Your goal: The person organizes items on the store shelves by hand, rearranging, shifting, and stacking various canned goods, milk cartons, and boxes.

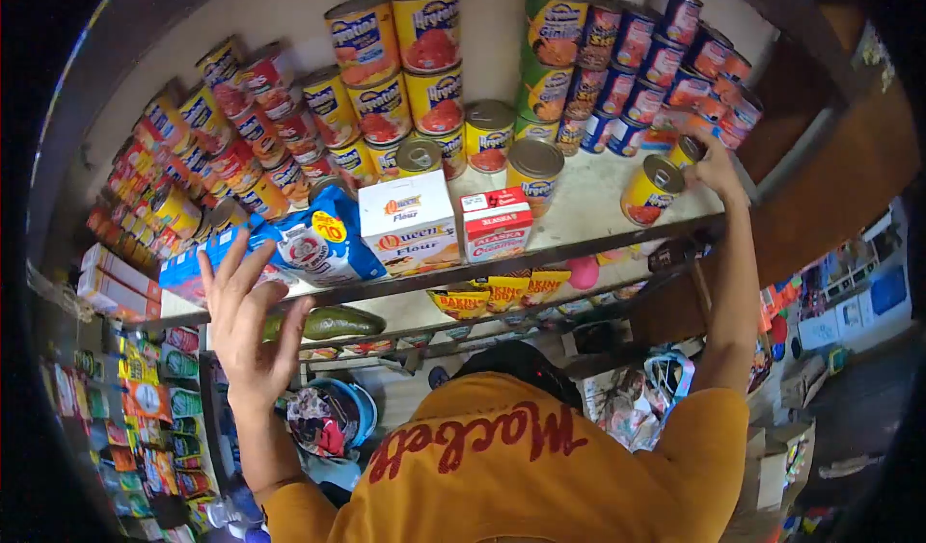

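Observation:
My left hand (249,316) is open with fingers spread, in front of the shelf edge at the left. Its fingertips overlap the blue bags (323,239), and I cannot tell if they touch. At the right end of the shelf, my right hand (716,165) curls around a small yellow can (686,150), partly hidden by the fingers. Close by stands a yellow Argentina can (652,191) near the front edge. Stacked blue-labelled cans (644,99) rise just behind the right hand.
A Queen flour box (410,220) and a red-white Alaska carton (497,225) line the shelf front. Tall stacks of Argentina cans (429,85) stand behind. Below are baking soda pouches (502,295) and a dark green vegetable (338,323). A dark wooden panel (805,109) bounds the right.

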The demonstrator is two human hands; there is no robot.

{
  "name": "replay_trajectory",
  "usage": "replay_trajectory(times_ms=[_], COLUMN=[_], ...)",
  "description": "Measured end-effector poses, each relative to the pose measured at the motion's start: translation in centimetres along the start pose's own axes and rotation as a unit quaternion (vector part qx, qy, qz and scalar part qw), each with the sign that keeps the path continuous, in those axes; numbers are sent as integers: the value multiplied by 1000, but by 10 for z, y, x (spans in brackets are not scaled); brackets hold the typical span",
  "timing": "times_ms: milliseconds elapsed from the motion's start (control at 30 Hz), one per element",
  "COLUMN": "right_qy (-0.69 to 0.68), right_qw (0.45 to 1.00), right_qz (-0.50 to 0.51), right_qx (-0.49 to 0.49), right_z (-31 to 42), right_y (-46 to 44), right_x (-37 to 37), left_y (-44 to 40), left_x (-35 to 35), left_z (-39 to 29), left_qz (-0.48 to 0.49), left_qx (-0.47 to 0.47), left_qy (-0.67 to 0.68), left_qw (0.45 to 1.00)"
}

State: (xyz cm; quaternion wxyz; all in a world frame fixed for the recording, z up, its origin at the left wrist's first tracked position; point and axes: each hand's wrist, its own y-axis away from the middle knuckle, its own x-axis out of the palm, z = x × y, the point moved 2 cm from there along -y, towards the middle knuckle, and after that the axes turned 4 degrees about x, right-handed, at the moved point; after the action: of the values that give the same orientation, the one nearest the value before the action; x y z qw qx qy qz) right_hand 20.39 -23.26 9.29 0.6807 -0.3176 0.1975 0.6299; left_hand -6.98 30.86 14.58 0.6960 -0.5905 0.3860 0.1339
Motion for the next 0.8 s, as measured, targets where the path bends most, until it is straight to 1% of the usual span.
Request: replay_trajectory(times_ms=[67, 100, 133, 167, 200, 233, 333, 400, 467, 533, 567, 667, 700, 800], right_qy=[47, 122, 113, 100, 74, 51, 25, 31, 20, 15, -10, 31, 62, 143], right_qw=[997, 979, 965, 960, 963, 960, 958, 940, 913, 911, 914, 942, 921, 883], right_qz=[-59, -134, -198, -213, -201, -188, -79, -80, -87, -90, -66, -41, -75, -137], right_qx=[-10, -89, -126, -150, -162, -204, -275, -331, -398, -402, -399, -332, -377, -426], right_z=[6, 15, 48, 79, 94, 132, 195, 228, 238, 251, 254, 248, 243, 233], right_y=[0, 1, 18, 30, 34, 48, 60, 66, 50, 43, 38, 21, 15, 11], right_x=[-3, -11, -15, -22, -31, -28, 3, 45, 83, 110, 120, 146, 152, 162], left_y=[0, 0, 2, 5, 7, 9, 13, 16, 18, 22, 25, 31, 33, 41], left_x=[-3, -4, -5, -5, -4, -2, 6, 11, 10, 6, 4, -1, -1, 0], left_z=[1, 3, 5, 7, 9, 10, 8, 7, 7, 10, 12, 14, 15, 23], left_qz=[10, 8, 7, 9, 6, 6, 3, -4, -5, -6, -8, -10, -9, 10], left_qx=[2, -5, -12, -20, -28, -36, -45, -32, -37, -44, -49, -66, -74, -84], left_qy=[-10, -14, -18, -21, -17, -12, 7, 7, 3, 0, -2, -8, -9, -13], left_qw=[1000, 1000, 1000, 1000, 999, 999, 999, 999, 999, 999, 999, 998, 997, 996])
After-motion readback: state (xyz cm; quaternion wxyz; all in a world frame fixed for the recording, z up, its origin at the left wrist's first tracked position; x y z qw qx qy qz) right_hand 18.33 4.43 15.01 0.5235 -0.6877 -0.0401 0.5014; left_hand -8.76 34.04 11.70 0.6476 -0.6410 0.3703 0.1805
